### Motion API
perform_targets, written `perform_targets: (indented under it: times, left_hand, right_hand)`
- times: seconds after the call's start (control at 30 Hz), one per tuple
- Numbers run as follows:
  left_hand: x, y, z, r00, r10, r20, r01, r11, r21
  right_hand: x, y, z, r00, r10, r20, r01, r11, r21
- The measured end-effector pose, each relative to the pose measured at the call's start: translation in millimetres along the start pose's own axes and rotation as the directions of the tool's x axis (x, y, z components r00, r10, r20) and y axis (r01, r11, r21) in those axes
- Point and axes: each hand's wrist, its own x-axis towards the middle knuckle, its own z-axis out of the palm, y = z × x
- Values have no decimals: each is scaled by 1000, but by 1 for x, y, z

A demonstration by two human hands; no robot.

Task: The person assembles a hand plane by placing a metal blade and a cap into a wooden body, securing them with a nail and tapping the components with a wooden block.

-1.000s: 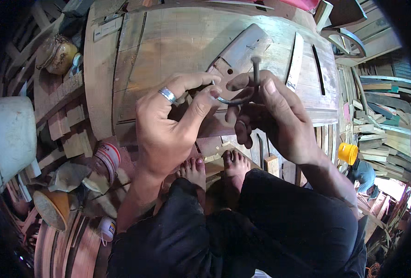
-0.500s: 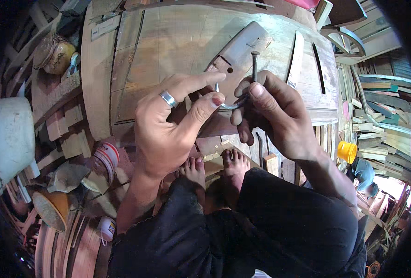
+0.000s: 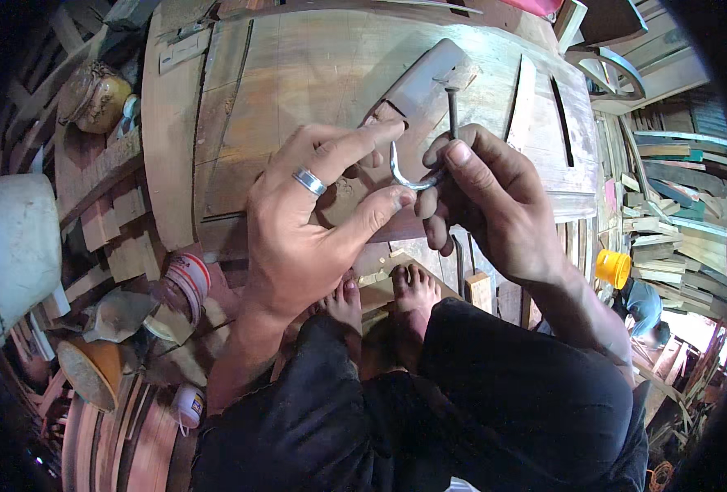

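Note:
My right hand (image 3: 499,201) pinches a nail (image 3: 452,111), its flat head pointing up. From the same fingers a curved, pointed metal hook (image 3: 404,180) comes out toward the left. The thumb and fingertips hide where the two meet, so I cannot tell whether it is all one bent nail. Wearing a silver ring, my left hand (image 3: 306,213) is open around the hook. Its thumb tip lies at or against the curve, and its index finger is above the point. Beneath the hands a grey-brown wooden piece (image 3: 429,78) with a slot lies on a wooden panel (image 3: 314,74).
A white container (image 3: 19,246), a funnel-like orange vessel (image 3: 93,369) and a small white cup (image 3: 189,403) stand among boards at left. A yellow bucket (image 3: 613,268) and stacked wood (image 3: 683,238) are at right. My bare feet (image 3: 417,299) rest below the panel's near edge.
My left thumb and index finger have spread apart and shifted slightly right, so more of the curved hook shows. The right hand has barely moved.

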Motion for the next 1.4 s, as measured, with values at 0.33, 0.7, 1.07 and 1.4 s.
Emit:
perform_targets:
  times: [0.33, 0.7, 1.07, 1.4]
  left_hand:
    - [-2, -3, -2, 1000, -11, 26, 11, 1000, 8]
    - [-3, -5, -4, 999, 2, 51, -4, 1000, 29]
    - [-3, -4, -7, 996, 7, 89, -12, 999, 49]
    - [-1, -4, -2, 994, 103, 29, -103, 995, -11]
  right_hand:
    - [0, 0, 0, 1000, 0, 1, 0, 999, -41]
    - [-1, 0, -2, 1000, 9, 19, -9, 1000, -27]
    - [-3, -2, -1, 999, 37, 37, -35, 998, -46]
    - [-3, -3, -3, 998, 52, 26, -51, 998, -29]
